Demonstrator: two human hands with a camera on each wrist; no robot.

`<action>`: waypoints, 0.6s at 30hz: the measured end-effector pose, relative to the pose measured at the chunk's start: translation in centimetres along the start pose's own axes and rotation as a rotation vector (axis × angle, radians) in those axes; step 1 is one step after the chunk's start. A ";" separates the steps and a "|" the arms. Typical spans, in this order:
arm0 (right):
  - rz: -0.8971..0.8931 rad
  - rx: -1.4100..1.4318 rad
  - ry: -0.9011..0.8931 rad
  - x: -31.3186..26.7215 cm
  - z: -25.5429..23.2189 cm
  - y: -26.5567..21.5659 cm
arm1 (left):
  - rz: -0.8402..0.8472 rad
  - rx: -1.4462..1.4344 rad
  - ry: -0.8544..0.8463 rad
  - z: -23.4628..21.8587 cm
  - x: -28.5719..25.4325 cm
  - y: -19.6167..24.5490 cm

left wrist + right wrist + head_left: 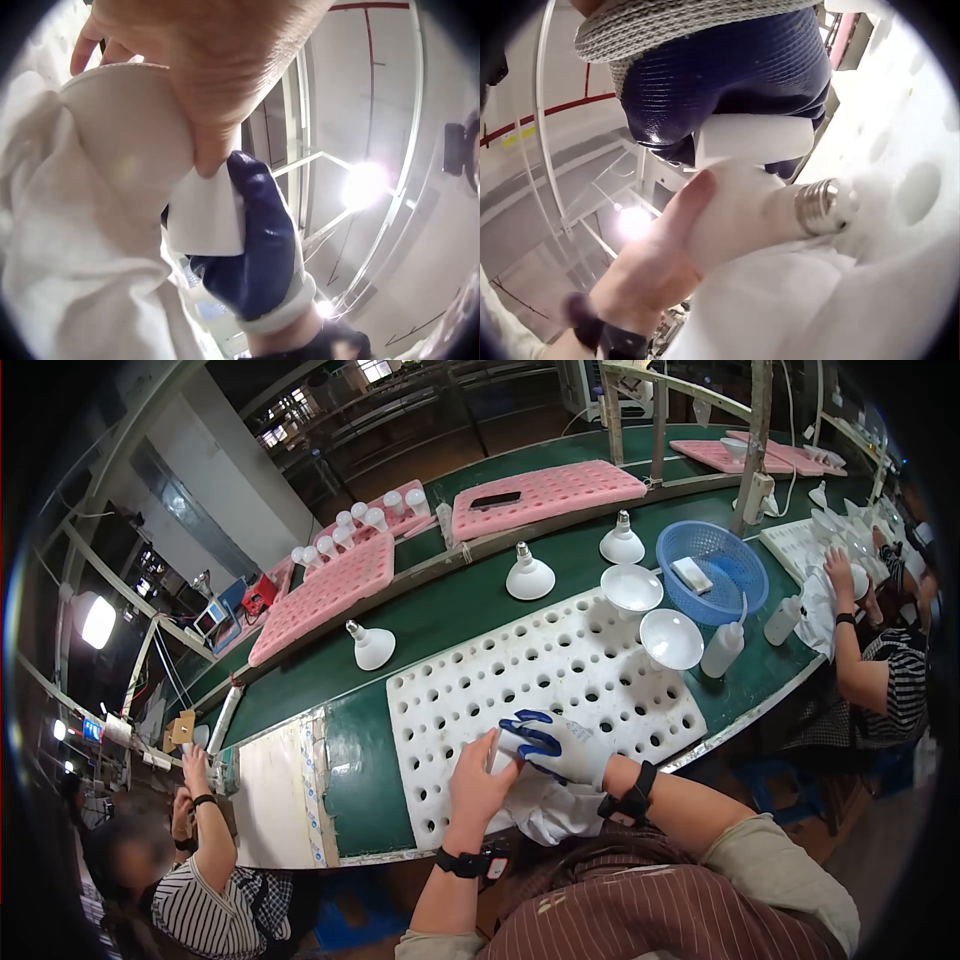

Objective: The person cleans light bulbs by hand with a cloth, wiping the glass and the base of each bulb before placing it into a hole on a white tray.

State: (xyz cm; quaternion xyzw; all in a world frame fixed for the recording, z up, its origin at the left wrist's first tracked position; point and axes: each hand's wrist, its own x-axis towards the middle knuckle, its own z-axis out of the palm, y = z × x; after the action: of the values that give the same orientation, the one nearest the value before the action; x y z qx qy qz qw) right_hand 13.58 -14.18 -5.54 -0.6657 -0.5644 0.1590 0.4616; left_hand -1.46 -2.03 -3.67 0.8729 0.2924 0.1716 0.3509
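My bare left hand (478, 785) grips a white reflector lamp bulb (739, 214), its metal screw base (821, 208) toward the foam board in the right wrist view. My right hand (572, 752), in a white glove with blue coating, pinches a small white block (754, 139) against the bulb's side. The block (206, 217) lies right by my left thumb in the left wrist view. A white cloth (555, 812) hangs below the hands and lies against the bulb. In the head view the hands hide most of the bulb.
A white foam board (480, 700) with rows of holes lies before me. Beyond it are reflector bulbs (530, 575), a blue basket (745, 575) and a white bottle (722, 652). Pink foam trays (550, 495) line the back. People sit at both sides.
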 end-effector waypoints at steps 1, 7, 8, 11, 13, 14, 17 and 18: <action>0.161 0.058 -0.037 0.6 0.3 1.2 | 0.025 -0.019 -0.002 0.1 -0.1 -0.2; 0.504 0.736 -0.140 1.1 -0.8 1.9 | 0.123 -0.160 -0.081 -1.0 -0.6 -1.7; 0.504 0.735 -0.141 0.7 -0.8 1.8 | 0.151 -0.185 -0.074 -0.9 -0.3 -2.6; 0.377 0.867 -0.072 0.0 -1.1 1.1 | 0.266 -0.171 -0.020 -0.1 1.1 -3.8; 0.413 0.864 -0.053 -0.2 -1.8 0.8 | 0.367 -0.135 0.024 0.2 1.5 -3.4; 0.451 0.863 -0.036 -0.4 -2.3 1.0 | 0.276 -0.051 0.175 0.5 1.1 -2.9; 0.536 0.984 -0.024 -1.9 -4.3 1.3 | -0.018 -0.074 0.376 0.9 -1.4 -2.4; 0.559 1.014 -0.031 -2.9 -4.5 1.4 | -0.230 -0.171 0.420 1.0 -2.8 -2.3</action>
State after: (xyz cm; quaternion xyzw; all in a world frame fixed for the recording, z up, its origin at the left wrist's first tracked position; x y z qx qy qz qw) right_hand 16.87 -18.65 -5.22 -0.4826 -0.2270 0.5353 0.6550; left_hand -3.98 -2.96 -6.30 0.7463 0.4407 0.3322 0.3721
